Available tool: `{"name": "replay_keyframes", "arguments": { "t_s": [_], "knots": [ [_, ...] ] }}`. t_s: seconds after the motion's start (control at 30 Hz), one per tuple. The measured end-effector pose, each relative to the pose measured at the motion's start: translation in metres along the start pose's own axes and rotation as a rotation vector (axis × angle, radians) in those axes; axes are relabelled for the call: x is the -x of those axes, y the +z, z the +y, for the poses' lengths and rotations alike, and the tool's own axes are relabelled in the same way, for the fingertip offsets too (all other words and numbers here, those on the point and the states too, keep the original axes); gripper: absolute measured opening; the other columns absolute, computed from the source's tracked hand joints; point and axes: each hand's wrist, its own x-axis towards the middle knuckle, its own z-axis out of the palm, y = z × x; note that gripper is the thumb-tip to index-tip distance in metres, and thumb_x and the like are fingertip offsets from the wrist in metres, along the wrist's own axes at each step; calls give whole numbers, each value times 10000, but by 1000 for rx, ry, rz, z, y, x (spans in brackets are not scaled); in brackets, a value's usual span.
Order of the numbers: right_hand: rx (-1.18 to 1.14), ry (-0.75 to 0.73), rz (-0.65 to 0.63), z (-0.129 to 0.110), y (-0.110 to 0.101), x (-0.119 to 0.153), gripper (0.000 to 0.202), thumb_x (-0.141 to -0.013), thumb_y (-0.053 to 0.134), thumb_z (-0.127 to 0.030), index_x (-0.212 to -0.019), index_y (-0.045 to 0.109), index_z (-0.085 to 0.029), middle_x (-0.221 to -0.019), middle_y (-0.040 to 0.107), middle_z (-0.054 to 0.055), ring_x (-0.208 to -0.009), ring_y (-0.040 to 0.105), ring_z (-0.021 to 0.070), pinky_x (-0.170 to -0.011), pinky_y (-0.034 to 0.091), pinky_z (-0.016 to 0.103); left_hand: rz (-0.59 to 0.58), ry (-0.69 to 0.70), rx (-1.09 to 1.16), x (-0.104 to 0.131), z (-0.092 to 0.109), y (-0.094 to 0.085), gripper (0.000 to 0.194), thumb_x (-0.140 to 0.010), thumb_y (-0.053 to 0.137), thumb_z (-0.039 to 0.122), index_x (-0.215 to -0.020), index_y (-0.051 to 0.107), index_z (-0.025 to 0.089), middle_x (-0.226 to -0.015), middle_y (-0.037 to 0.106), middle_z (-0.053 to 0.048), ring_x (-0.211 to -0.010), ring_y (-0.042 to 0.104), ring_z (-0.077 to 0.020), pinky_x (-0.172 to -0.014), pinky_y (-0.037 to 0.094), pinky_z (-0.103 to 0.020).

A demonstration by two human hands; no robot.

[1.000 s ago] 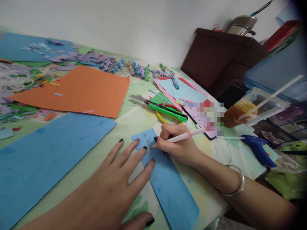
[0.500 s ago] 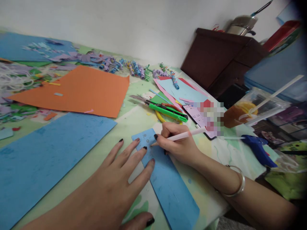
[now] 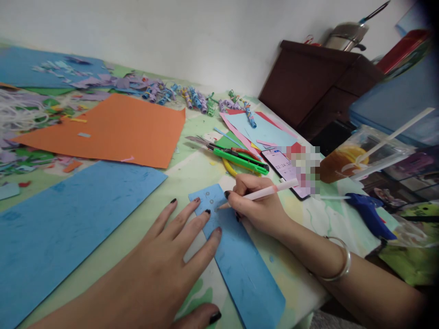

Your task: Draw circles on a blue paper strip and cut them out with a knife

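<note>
Clock centered on your pencil tip, 12 = straight away from you. Your blue strip (image 3: 240, 260) was long, narrow, flat on the patterned surface (image 3: 188, 178), running 11 to 5. Two small round marks showed near its 11 end, faint scuffs and a pale scratch farther down; the 5 end ran out of view.

Your left hand (image 3: 157, 256) sat at 8, fingers spread, three fingertips on the strip's left edge. Little finger was off it at 9, thumb off it at 6. Your right hand (image 3: 262, 208) was at 3, pinching the pale pencil (image 3: 264, 193), tip down at the strip's face between the two hands. Couldn't tell whether it touched.

Edges: you had the green cutter (image 3: 240, 160) close at 1, phone (image 3: 283, 169) at 2, cup (image 3: 356, 157) well beyond it. Orange sheet (image 3: 126, 132) filled 10, big blue sheet (image 3: 75, 228) 9. Surface edge ran past 4, near the strip's lower corner. Bare cloth left: a band between big sheet and left hand, plus a patch beyond the strip at 12.
</note>
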Motion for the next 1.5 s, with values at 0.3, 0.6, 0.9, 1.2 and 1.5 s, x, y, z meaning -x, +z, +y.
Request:
{"name": "replay_keyframes", "arguments": {
  "t_s": [0.3,0.6,0.9,1.2,1.5],
  "knots": [
    [-188,271,126,-1,-1,4,343,-843,710,-295,-627,454,-225,-448,541,-65,-358,493,94,-374,343,220,9,-8,32,0,-1,-1,727,-825,614,530,-1457,484,195,-1491,503,-166,-1483,286,-392,-1220,171,-564],
    [-222,322,142,-20,-9,26,170,-707,763,-166,-738,597,-187,-598,635,-32,-510,611,103,-477,465,200,10,-28,99,1,-2,-4,604,-935,537,512,-1464,496,223,-1518,506,-122,-1484,317,-363,-1203,245,-580],
    [-255,334,28,-21,-7,39,213,-678,715,-130,-665,515,-203,-537,605,-50,-422,543,89,-407,412,189,-5,25,74,-2,-7,-8,641,-939,562,541,-1487,481,219,-1523,514,-131,-1423,428,-405,-1135,365,-602],
    [-57,216,15,-18,-6,34,278,-758,589,-144,-554,413,-213,-480,528,-54,-436,549,91,-434,400,198,-27,-4,124,1,-4,-7,634,-931,571,518,-1494,476,243,-1550,484,-121,-1454,386,-403,-1158,342,-618],
    [-58,223,20,-18,-6,34,276,-773,577,-163,-564,405,-221,-486,520,-53,-436,561,100,-440,392,213,-32,1,115,3,-5,-4,645,-928,567,519,-1499,462,241,-1564,465,-125,-1464,366,-399,-1164,326,-624]
  ]
}}
